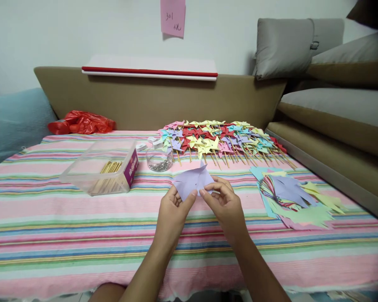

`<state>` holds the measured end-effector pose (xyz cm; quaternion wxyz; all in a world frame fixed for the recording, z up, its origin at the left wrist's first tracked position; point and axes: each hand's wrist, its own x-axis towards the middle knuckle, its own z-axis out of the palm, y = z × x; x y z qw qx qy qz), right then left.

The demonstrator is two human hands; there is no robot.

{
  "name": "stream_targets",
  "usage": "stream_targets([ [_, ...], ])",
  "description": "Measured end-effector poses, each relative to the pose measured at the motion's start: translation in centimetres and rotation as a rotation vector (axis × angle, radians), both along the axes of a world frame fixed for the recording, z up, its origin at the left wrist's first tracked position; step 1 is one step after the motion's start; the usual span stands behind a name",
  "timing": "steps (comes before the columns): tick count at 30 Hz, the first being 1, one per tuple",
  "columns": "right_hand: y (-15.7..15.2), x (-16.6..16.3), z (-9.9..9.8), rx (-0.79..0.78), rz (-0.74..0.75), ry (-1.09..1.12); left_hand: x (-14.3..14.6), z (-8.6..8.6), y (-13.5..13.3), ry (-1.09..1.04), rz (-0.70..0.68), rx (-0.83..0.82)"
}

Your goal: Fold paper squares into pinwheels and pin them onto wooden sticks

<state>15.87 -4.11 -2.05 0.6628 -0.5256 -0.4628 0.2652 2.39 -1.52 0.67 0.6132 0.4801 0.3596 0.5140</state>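
Between my two hands is a purple pinwheel paper (pixel 192 179), held up above the striped cloth with one corner sticking upward. My left hand (pixel 177 205) grips its lower left part, thumb on the front near the middle. On the right edge, my right hand (pixel 223 200) pinches the same sheet between thumb and fingers. Just beyond the paper to the left stands a round clear tub (pixel 159 161) with small metal pieces in it. A pile of cut paper sheets (pixel 294 195) in purple, green, yellow, blue and pink lies to the right of my hands.
Finished pinwheels on sticks (pixel 214 140) lie in rows at the back. A clear plastic box (pixel 82 167) with wooden sticks (pixel 111 167) stands at the left, small white boxes (pixel 141 147) behind it. A red plastic bag (pixel 85 122) is at the back left. Cushions (pixel 340 105) are stacked at the right.
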Motion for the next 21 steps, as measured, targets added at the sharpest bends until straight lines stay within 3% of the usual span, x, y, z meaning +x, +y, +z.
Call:
stream_targets([
  [15,-0.08,-0.37,0.34,-0.021,-0.030,-0.089,0.21,0.04,-0.09,0.004,-0.036,0.035],
  [21,0.10,-0.57,0.51,-0.017,-0.013,0.207,-0.09,0.10,0.12,0.055,-0.043,0.072],
])
